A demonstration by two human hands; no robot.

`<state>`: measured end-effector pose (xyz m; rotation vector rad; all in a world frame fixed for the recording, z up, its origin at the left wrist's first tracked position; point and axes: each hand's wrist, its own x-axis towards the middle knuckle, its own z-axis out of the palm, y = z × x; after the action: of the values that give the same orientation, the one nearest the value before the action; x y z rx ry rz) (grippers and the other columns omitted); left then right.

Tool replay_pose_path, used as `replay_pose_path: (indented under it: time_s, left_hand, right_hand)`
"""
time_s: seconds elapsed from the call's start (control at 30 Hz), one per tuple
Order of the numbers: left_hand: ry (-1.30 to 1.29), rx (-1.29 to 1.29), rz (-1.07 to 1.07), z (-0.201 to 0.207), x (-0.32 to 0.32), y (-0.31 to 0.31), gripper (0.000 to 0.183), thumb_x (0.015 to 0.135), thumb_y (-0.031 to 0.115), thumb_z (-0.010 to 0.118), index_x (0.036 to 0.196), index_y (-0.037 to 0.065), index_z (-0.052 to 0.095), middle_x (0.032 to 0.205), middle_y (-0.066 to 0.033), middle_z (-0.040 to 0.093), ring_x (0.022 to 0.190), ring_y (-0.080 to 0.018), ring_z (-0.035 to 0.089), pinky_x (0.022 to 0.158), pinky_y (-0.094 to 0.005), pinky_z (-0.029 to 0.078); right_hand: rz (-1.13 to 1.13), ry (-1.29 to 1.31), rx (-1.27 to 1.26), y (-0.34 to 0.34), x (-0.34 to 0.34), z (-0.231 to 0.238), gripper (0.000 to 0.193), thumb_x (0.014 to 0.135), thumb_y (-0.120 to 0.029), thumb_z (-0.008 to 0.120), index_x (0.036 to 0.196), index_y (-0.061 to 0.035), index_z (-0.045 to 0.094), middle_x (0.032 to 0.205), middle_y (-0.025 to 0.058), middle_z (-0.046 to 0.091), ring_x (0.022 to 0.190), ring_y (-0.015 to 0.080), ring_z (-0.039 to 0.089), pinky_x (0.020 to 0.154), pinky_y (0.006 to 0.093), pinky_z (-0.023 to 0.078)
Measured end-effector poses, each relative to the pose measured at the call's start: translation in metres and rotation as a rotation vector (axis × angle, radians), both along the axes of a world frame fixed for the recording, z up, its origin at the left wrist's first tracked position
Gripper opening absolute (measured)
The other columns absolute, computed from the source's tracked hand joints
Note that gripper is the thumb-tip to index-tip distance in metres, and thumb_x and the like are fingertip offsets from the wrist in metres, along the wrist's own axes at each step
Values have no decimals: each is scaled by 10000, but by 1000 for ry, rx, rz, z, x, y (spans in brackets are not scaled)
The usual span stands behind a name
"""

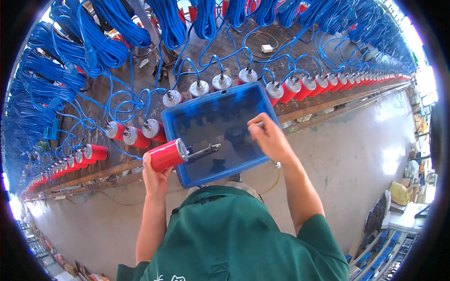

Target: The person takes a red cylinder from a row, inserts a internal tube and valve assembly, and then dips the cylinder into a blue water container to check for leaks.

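My left hand (155,177) is wrapped round a red cylinder (166,156) that looks like a small motor housing, lying on its side. From its silver end a dark rod (202,152) with a brass-coloured tip points right, over the blue plastic bin (183,180). My right hand (268,136) hangs over the bin's right side, its thumb and fingers curled together. Whether a small part sits between those fingertips, I cannot make out. Beneath both hands, dark water or a dark shiny floor shows in the bin, with a black shape under the rod.
Upright red cylinders with silver tops (199,88) line the dark bench (215,54) left and right, each with a blue cable. Blue cable coils (168,23) crowd behind them. A white plug (267,48) lies on the bench. Shelves and bags stand at far right.
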<state>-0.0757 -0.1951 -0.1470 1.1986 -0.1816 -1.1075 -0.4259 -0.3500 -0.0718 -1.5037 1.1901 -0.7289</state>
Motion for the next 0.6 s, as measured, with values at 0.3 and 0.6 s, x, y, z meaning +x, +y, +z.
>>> replay_pose_path:
  time_s: [0.3, 0.6]
  left_hand:
    - [33, -23, -39, -3, 3, 6, 567, 1033, 559, 650, 1382, 118, 579, 1311, -114, 714, 1170, -294, 728, 979, -471, 624]
    - [49, 22, -9, 2, 0, 3, 573, 1018, 554, 681, 1353, 97, 591, 1275, -117, 723, 1156, -284, 731, 970, -465, 625]
  right_hand:
    - [40, -210, 616, 9, 73, -42, 187, 1017, -125, 507, 1021, -34, 671, 744, 42, 617, 510, 76, 432, 414, 267, 302]
    - [-22, -295, 622, 15, 83, -49, 212, 1036, -143, 472, 983, -50, 655, 706, 41, 578, 469, 66, 384, 391, 261, 254]
